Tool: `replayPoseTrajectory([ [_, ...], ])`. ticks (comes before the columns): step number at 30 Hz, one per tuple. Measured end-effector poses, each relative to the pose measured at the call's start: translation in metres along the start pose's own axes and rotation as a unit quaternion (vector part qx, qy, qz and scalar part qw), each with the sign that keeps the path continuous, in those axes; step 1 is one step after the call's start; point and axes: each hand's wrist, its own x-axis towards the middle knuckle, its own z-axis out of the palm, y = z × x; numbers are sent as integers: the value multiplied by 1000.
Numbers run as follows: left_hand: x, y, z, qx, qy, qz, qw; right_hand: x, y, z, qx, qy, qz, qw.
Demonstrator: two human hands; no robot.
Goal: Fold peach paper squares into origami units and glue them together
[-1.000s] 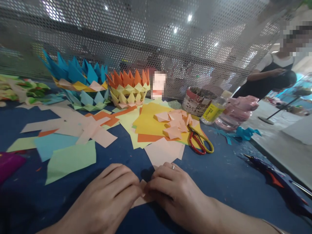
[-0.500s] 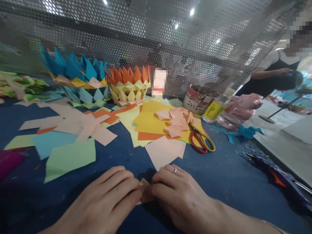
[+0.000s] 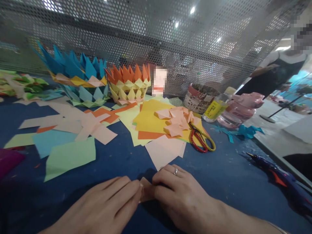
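I am seeing the left hand [image 3: 107, 204] pressing its flat fingertips on the left end of the small peach paper [image 3: 145, 191], which is lying on the table [image 3: 219, 175] between both hands, and the right hand [image 3: 180, 195] pinning the other end under curled fingers. Uneven pressure, I am judging, could be skewing the fold or tearing the thin paper, or nudging the sheet [image 3: 163, 151] just beyond.

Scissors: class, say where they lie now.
In the head view, the scissors lie right of centre, at the right edge of the yellow paper, beside the folded peach pieces.
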Motion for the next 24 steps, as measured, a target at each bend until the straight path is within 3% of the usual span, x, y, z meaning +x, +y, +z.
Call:
replayPoseTrajectory([
  [7,28,-4,-11,-62,64,-1,996,1,-1,1,32,-5,31,999],
  [13,45,-7,-19,-44,92,16,995,5,1,2,65,-10,56,996],
  [20,31,-9,-11,-103,3,-7,995,5,0,6,71,17,64,995],
  [24,28,-8,-9,-134,-13,-29,991,4,1,5,85,13,67,994],
])
